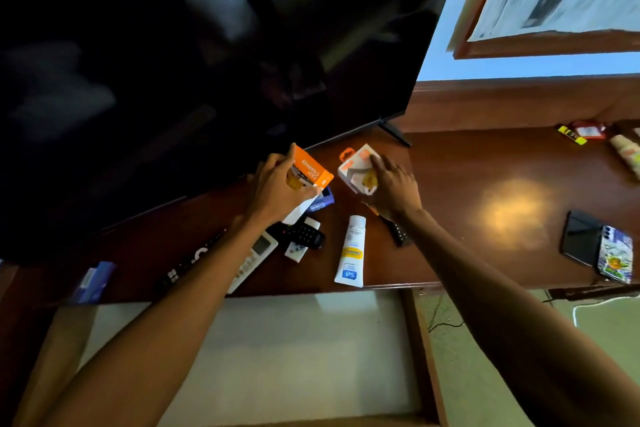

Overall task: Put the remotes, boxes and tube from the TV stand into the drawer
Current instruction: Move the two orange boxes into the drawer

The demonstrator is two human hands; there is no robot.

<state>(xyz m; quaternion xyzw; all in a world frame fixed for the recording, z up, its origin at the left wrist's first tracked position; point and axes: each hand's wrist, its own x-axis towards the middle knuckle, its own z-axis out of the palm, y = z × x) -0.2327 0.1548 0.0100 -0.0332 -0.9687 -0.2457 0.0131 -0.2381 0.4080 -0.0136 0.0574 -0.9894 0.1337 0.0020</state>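
Below the television's [207, 62] lower edge, the left hand [277, 187] grips an orange charger box [313, 168], fingers wrapped round it. Right of that box, the right hand [391, 184] closes its fingers on a white box [356, 166]. Nearer than the television lie the remotes [303, 234] and the tube [351, 253]; the open drawer [277, 350] sits nearest.

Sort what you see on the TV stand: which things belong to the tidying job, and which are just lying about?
Part of the job:
orange box in left hand
white box under right hand
tube
black remote
white remote
open drawer

Lying about:
TV
phones
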